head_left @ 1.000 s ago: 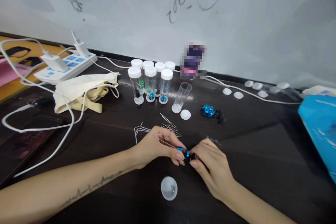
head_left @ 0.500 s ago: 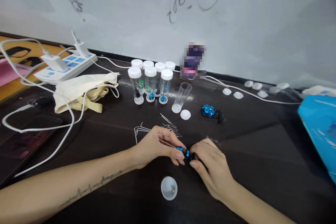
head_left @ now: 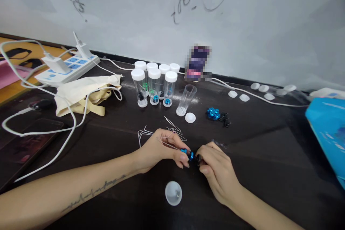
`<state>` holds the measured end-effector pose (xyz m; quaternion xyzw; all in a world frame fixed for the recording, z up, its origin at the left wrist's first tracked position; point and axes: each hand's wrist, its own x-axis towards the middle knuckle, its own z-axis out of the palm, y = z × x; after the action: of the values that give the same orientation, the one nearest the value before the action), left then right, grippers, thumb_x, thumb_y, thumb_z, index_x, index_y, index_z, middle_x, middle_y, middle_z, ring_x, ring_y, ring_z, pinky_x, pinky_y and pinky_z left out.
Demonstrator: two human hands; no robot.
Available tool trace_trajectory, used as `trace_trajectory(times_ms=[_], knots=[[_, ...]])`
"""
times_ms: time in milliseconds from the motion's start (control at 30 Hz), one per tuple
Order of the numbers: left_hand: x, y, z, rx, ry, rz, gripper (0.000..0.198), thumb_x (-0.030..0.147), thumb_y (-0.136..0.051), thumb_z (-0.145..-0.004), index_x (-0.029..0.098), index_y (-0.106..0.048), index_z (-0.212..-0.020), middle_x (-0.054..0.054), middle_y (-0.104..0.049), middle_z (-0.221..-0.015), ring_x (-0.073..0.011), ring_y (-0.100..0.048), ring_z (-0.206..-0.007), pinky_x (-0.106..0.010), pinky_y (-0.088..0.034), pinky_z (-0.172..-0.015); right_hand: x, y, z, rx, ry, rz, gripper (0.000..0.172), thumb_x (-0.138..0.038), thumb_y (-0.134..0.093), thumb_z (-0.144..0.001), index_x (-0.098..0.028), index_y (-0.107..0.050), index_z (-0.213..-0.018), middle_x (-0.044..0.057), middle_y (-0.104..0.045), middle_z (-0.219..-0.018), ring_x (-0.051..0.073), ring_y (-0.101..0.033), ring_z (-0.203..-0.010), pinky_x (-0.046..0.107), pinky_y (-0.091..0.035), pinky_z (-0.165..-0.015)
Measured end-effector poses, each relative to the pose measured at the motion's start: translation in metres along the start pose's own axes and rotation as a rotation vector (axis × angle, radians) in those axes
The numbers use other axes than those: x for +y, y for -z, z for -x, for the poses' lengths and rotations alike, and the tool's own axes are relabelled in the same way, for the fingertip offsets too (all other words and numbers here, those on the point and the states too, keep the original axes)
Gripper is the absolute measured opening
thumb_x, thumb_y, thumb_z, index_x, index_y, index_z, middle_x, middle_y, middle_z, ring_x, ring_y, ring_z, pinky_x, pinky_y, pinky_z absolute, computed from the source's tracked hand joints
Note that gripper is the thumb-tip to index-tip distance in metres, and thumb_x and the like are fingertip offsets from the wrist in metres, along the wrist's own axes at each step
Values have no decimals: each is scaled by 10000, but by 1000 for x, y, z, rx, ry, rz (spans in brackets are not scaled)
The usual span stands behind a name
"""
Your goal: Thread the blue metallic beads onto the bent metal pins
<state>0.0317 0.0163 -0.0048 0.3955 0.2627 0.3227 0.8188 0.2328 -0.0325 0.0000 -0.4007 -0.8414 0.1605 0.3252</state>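
Between thumb and fingers, my left hand [head_left: 174, 151] pinches a small blue metal fitting [head_left: 191, 155] with black parts. A thin bent metal rod [head_left: 171, 145] runs from my left palm toward it. My right hand [head_left: 217, 167] is beside it, fingers closed round a small black piece [head_left: 198, 160] at the fitting's right end; whether the two are joined I cannot tell. Below my hands stands a small white cup [head_left: 173, 193] with something tiny and shiny inside. Several bent thin rods [head_left: 147, 133] lie behind my left hand. Blue fittings [head_left: 214, 113] and black pieces [head_left: 225, 119] are heaped to the right.
Several clear tubes with white caps [head_left: 154, 73] stand at the back. An uncapped tube [head_left: 186, 100] and a loose cap [head_left: 190, 117] are nearby. More caps [head_left: 263, 88] lie back right. A power strip [head_left: 71, 66], cables, a cloth bag [head_left: 78, 91] and a blue packet [head_left: 327, 133] flank them.
My right hand has shifted slightly right, with its thumb moved right too. The blue fitting in my left hand has tilted or moved a little. Everything else stays put.
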Motion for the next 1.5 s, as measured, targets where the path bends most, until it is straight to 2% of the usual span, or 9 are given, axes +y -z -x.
trace_trajectory(times_ms=[267,400,567,800,967,1200,1267,1400,1500], knots=[[-1,1,-1,1,-22,13,155,100,-818,-633,99,-694,-725,-42,-731,-680,-152,-710,-615,-204,-571,-541,-3,2,0,60,52,28,107,-208,-468,-980,-174,-546,-1044,50,-620,-824,178,-567,-725,322,-442,-674],[0,2,-1,1,-26,20,152,92,-813,-637,98,-690,-726,-45,-733,-686,-149,-710,-615,-199,-571,-538,-1,1,0,126,90,27,183,-162,-508,-959,-179,-534,-1140,60,-660,-891,181,-609,-785,330,-473,-706],[-1,2,0,-19,-8,-5,157,97,-814,-639,97,-696,-743,-41,-727,-642,-156,-709,-607,-212,-578,-543,-2,3,-2,42,37,9,205,-277,-428,-996,-182,-575,-891,23,-591,-703,164,-540,-615,338,-435,-642],[-1,2,-1,-5,-20,-5,169,122,-825,-630,104,-694,-736,-45,-737,-688,-156,-712,-623,-206,-568,-543,-2,1,-1,118,70,12,151,-195,-533,-950,-189,-563,-1098,52,-666,-872,186,-623,-767,330,-469,-698],[-1,2,0,-10,15,-24,180,142,-833,-621,101,-696,-731,-45,-728,-640,-167,-710,-609,-226,-574,-545,-2,3,-2,43,34,-10,245,-301,-428,-1000,-183,-581,-850,19,-592,-685,164,-535,-596,335,-427,-635],[-1,2,-1,-7,-24,-1,160,100,-816,-634,102,-699,-743,-46,-736,-677,-156,-712,-620,-203,-568,-538,0,1,0,115,93,14,164,-171,-541,-947,-185,-557,-1110,57,-672,-879,184,-624,-772,333,-460,-708],[-1,2,0,-10,-14,-6,159,103,-817,-634,101,-699,-742,-44,-733,-660,-156,-710,-613,-206,-570,-537,-2,1,-1,97,69,9,101,-246,-518,-965,-184,-585,-1007,36,-654,-784,171,-601,-680,323,-452,-664],[-1,2,0,-14,10,-16,164,115,-823,-629,100,-700,-736,-44,-729,-639,-161,-709,-605,-216,-575,-541,-4,3,-3,65,33,9,286,-358,-435,-997,-186,-585,-825,13,-596,-666,154,-542,-576,313,-425,-611],[-1,2,0,-5,-11,-12,161,112,-823,-629,104,-702,-734,-43,-734,-659,-158,-711,-610,-208,-572,-540,-2,2,-2,97,58,8,114,-271,-512,-972,-186,-584,-996,37,-653,-788,169,-601,-683,321,-450,-665]])
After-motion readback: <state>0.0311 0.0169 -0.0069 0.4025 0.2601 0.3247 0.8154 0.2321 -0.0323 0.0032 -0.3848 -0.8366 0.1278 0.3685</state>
